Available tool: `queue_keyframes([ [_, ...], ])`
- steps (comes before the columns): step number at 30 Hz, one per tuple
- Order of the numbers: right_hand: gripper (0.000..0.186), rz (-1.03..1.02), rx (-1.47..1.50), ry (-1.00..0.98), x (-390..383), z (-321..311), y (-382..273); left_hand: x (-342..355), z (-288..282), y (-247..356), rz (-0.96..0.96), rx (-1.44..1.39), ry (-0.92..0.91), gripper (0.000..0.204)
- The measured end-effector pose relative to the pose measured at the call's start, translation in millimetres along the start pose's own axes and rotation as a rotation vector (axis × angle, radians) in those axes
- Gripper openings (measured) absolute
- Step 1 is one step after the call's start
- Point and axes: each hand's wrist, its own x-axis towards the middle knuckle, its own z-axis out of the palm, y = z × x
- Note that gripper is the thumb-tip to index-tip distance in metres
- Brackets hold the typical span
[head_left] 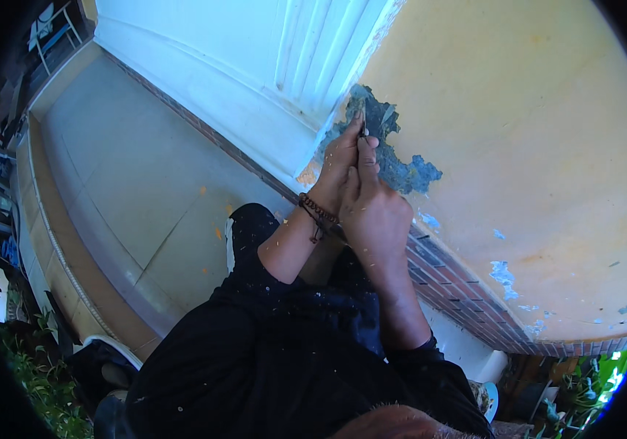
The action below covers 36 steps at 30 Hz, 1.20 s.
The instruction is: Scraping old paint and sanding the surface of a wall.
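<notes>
My right hand (376, 208) is closed round a thin, dark hand tool (362, 131), its index finger laid along it. Most of the tool is hidden in my fingers, so its exact kind does not show. Beside it, my left hand (337, 162) is closed on the same tool, thumb stretched toward the tip. Braided bracelets (318, 212) circle my left wrist. The tip meets a ragged grey patch (405, 172) where paint is gone from the yellow wall (518, 110), right beside the white moulded trim (284, 110).
Narrow brick edging (467, 282) runs along the wall's foot. Smaller chipped spots (503, 278) mark the wall lower right. Pale floor tiles (130, 168) stretch left to a raised step (72, 278). Paint flakes dot my dark clothes (255, 358). Plants (43, 373) stand lower left.
</notes>
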Motion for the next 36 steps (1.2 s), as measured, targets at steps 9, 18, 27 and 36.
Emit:
queue_keyframes([
  [9,0.042,-0.057,-0.01,-0.005,-12.4,18.2,25.7,7.8,-4.9,-22.1,0.109,-0.057,0.149,0.052],
  [18,0.044,0.011,-0.049,-0.09,-15.9,22.0,23.7,-0.6,-10.4,-24.3,0.029,-0.053,0.104,0.044],
  [27,0.045,0.034,-0.036,-0.075,-29.3,38.4,25.4,4.2,-27.4,-34.5,-0.068,-0.024,0.117,0.051],
  [36,0.047,-0.023,0.008,-0.046,-0.5,59.3,36.3,19.2,-22.9,-15.9,0.183,0.053,0.073,0.047],
])
